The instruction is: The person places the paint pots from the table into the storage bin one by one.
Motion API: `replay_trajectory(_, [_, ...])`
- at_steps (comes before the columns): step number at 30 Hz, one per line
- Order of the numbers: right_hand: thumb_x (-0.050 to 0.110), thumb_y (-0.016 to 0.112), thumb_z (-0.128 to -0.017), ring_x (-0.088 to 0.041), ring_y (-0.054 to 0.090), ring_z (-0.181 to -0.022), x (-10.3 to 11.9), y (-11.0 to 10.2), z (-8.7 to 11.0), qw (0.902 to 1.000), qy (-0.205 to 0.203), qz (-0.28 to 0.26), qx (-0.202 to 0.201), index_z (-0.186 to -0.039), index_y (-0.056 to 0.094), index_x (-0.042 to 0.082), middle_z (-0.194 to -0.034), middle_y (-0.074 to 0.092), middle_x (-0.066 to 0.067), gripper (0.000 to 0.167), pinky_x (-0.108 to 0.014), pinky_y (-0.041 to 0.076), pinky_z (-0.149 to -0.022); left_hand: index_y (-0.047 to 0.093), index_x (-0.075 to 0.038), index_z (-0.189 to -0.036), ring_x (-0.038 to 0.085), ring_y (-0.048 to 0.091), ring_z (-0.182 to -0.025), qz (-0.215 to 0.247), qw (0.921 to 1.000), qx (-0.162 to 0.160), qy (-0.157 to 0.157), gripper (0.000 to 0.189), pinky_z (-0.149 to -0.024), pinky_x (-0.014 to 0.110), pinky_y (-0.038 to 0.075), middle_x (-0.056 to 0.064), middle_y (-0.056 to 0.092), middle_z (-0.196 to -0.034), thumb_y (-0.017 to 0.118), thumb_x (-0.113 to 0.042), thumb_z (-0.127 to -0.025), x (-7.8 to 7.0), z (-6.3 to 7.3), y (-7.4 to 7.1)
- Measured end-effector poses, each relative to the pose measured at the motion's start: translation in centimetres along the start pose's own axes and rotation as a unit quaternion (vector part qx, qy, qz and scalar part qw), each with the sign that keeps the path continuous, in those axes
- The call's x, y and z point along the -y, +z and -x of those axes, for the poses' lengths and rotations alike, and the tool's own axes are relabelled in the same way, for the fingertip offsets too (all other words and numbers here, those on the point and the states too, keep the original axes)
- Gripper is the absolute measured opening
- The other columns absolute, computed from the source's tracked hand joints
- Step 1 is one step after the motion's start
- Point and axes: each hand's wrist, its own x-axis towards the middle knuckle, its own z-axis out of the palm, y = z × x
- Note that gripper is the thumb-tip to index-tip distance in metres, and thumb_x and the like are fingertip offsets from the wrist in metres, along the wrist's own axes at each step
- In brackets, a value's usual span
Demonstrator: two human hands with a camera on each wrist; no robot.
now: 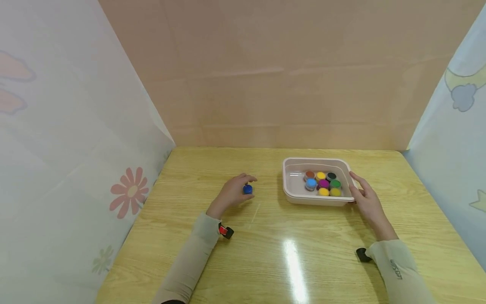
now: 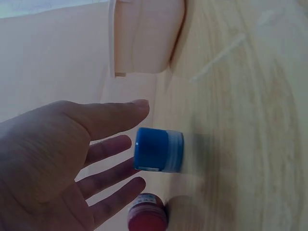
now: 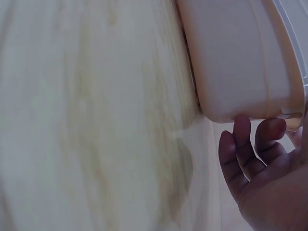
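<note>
In the head view my left hand (image 1: pixel 236 190) is spread around a small blue paint jar (image 1: pixel 247 189) left of the tub. The left wrist view shows the blue jar (image 2: pixel 156 149) close to the fingertips, with the thumb apart from it. Just past those fingers is a red-lidded jar (image 2: pixel 147 214), hidden in the head view. My right hand (image 1: pixel 367 202) holds the right end of a pale pink plastic tub (image 1: pixel 290 195), thumb at the rim. Its curled fingers (image 3: pixel 242 132) touch the outer wall in the right wrist view.
Several small jars stand grouped in the tub's right half, among them a light blue jar (image 1: pixel 311 184), a purple jar (image 1: pixel 323 184) and a green jar (image 1: pixel 336 184). The wooden table (image 1: pixel 265 253) meets a brown back panel (image 1: pixel 284 105) and printed side sheets.
</note>
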Motion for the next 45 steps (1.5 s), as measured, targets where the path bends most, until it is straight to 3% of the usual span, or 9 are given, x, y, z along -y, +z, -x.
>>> replay_trajectory(6, [0.034, 0.040, -0.112, 0.003, 0.057, -0.076, -0.1, 0.1, -0.1, 0.9999, 0.004, 0.010, -0.008, -0.165, 0.025, 0.014, -0.113, 0.065, -0.035, 0.058, -0.021, 0.050, -0.066, 0.061, -0.018, -0.142, 0.028, 0.064, -0.124, 0.002, 1.0000, -0.002, -0.009, 0.053, -0.105, 0.046, 0.054, 0.005, 0.063, -0.139, 0.080, -0.023, -0.093, 0.5, 0.1, 0.8])
replay_trajectory(10, [0.036, 0.039, -0.112, 0.003, 0.057, -0.076, -0.1, 0.1, -0.2, 0.9999, 0.002, 0.010, -0.005, -0.165, 0.025, 0.015, -0.118, 0.064, -0.036, 0.059, -0.020, 0.049, -0.066, 0.062, -0.018, -0.140, 0.026, 0.065, -0.121, 0.005, 1.0000, -0.004, -0.007, 0.049, -0.104, 0.044, 0.054, 0.005, 0.065, -0.136, 0.079, -0.021, -0.094, 0.8, 0.0, 1.4])
replay_trajectory(17, [0.034, 0.040, -0.112, 0.012, 0.057, -0.085, -0.1, 0.0, 0.2, 0.9999, 0.001, -0.017, 0.000, -0.165, 0.023, 0.015, -0.139, 0.052, -0.042, 0.059, -0.019, 0.053, -0.068, 0.066, -0.016, -0.134, 0.026, 0.065, -0.122, -0.001, 1.0000, -0.002, -0.005, 0.040, -0.105, 0.044, 0.054, 0.006, 0.066, -0.133, 0.076, -0.019, -0.096, 1.1, -0.1, 2.2])
replay_trajectory(25, [0.035, 0.040, -0.112, 0.009, 0.056, -0.081, 0.1, 0.0, 0.3, 1.0000, 0.002, -0.001, -0.006, -0.165, 0.024, 0.015, -0.129, 0.059, -0.042, 0.058, -0.020, 0.051, -0.068, 0.068, -0.016, -0.131, 0.028, 0.065, -0.120, -0.004, 0.9999, -0.009, -0.002, 0.035, -0.104, 0.046, 0.054, 0.006, 0.068, -0.129, 0.075, -0.018, -0.096, 1.0, -0.2, 2.2])
replay_trajectory(30, [0.036, 0.039, -0.112, 0.011, 0.057, -0.086, 0.2, -0.1, 0.2, 1.0000, 0.006, -0.007, 0.001, -0.165, 0.023, 0.015, -0.137, 0.053, -0.043, 0.059, -0.018, 0.052, -0.069, 0.069, -0.017, -0.129, 0.027, 0.066, -0.120, -0.007, 0.9999, -0.011, -0.002, 0.033, -0.104, 0.045, 0.055, 0.005, 0.068, -0.128, 0.075, -0.019, -0.097, 0.9, -0.1, 2.0])
replay_trajectory(45, [0.036, 0.038, -0.112, 0.007, 0.055, -0.080, -0.1, 0.0, 0.1, 1.0000, 0.002, 0.005, -0.001, -0.165, 0.023, 0.014, -0.133, 0.056, -0.040, 0.059, -0.021, 0.050, -0.067, 0.070, -0.014, -0.127, 0.027, 0.069, -0.112, 0.039, 0.9987, -0.033, 0.000, 0.030, -0.098, 0.044, 0.058, 0.005, 0.067, -0.122, 0.071, -0.020, -0.098, -0.5, -0.4, 1.3])
